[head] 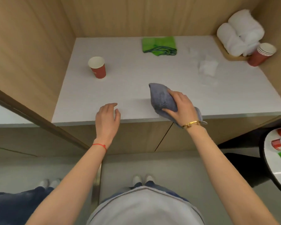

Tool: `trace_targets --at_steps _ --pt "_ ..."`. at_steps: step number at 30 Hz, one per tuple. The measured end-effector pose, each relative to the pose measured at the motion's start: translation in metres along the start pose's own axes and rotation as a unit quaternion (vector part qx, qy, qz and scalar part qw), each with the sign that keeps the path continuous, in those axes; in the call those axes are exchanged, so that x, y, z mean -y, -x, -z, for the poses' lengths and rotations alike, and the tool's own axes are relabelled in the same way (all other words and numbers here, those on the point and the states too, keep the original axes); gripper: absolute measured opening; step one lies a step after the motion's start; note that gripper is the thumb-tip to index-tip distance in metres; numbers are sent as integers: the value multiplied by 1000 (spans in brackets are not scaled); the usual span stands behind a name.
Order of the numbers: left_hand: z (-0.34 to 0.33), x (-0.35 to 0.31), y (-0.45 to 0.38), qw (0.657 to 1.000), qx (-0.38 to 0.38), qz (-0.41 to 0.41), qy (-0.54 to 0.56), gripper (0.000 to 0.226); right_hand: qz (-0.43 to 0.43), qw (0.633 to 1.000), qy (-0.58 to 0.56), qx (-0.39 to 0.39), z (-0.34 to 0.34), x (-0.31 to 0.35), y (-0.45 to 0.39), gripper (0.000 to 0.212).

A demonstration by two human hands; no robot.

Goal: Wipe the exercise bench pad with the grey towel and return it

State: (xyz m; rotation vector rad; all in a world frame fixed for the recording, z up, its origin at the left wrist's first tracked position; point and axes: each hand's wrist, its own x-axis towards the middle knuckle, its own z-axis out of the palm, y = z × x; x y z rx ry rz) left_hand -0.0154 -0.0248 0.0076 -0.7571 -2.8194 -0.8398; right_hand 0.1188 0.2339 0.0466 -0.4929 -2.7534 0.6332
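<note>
White counter, set in a wood-panelled alcove. Rolled white towels in far right corner, stack of red cups just beside. Green cloth at the back. Grey towel near front edge, gripped in right hand. Left hand relaxed, fingers loose, holding nothing, over front edge. Single red cup, upright, left of centre.

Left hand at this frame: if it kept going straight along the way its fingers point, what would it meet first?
The left hand points up and slightly right across the white counter. That line looks free nearby; the green cloth at the back seems the first thing, with the red cup passed on its left. Depth is uncertain.
</note>
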Motion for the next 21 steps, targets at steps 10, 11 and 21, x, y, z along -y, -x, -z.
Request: trace_targets --at_steps 10,11,21 --pt "-37 21 -34 984 97 24 -146 47 39 994 90 38 -56 -20 -71 70" --pt "-40 23 -34 984 90 22 -149 47 48 994 90 29 -60 -24 -72 71" --pt "-8 7 -54 999 44 32 6 40 -6 989 -115 -95 8 -14 -65 49"
